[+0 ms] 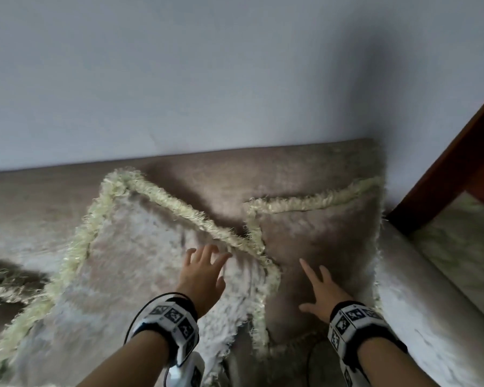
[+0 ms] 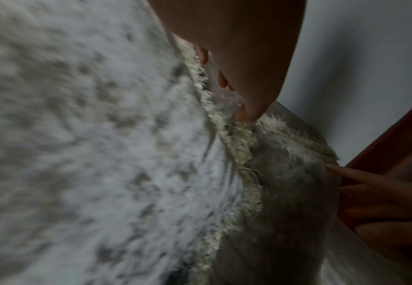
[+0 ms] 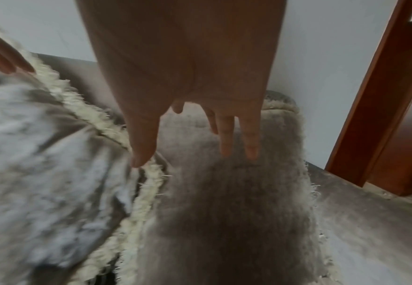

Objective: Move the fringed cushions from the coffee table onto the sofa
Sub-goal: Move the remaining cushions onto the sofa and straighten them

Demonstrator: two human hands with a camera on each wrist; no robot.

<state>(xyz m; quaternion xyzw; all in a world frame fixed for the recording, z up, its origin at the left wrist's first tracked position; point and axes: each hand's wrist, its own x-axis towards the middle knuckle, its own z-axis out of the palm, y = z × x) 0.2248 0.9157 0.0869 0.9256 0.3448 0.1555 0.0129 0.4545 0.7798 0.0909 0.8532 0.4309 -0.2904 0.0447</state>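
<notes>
Two beige velvet cushions with cream fringe lie on the sofa (image 1: 305,166). The left cushion (image 1: 129,263) leans tilted, and its right edge overlaps the right cushion (image 1: 319,236). My left hand (image 1: 204,270) is spread open over the left cushion's upper right part, fingertips near the fringe (image 2: 236,150). My right hand (image 1: 323,291) is spread open on or just above the right cushion (image 3: 236,202), fingers (image 3: 226,138) straight. Neither hand holds anything. In the left wrist view the left cushion (image 2: 90,154) fills the picture.
A pale wall (image 1: 207,79) rises behind the sofa back. The sofa's armrest (image 1: 419,303) runs along the right. A brown wooden door frame (image 1: 458,163) stands at the far right. Another fringed piece (image 1: 6,286) shows at the left edge.
</notes>
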